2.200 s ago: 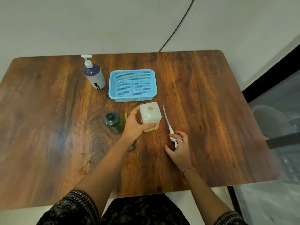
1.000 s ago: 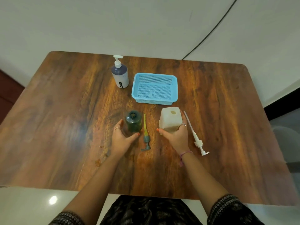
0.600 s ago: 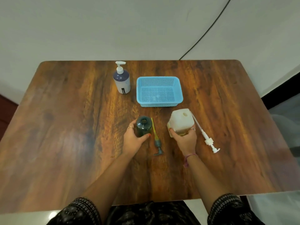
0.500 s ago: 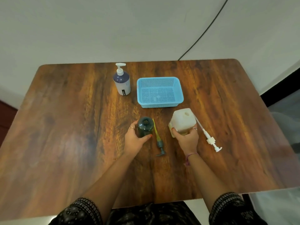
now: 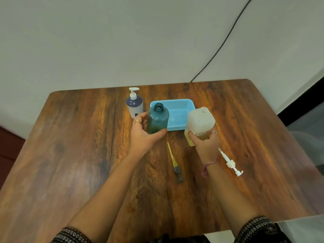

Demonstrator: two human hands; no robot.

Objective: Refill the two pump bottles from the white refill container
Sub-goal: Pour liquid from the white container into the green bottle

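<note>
both bare forearms reach forward from the bottom of the view, patterned dark sleeves at the elbows. the left hand (image 5: 142, 137) is raised, its fingers (image 5: 140, 118) curled round something it grips, thumb across the near side, a ring on one finger. the right hand (image 5: 206, 144) is raised too, palm up under what it holds, fingers wrapped on both sides, a ring showing and a thin cord bracelet at the wrist.
</note>
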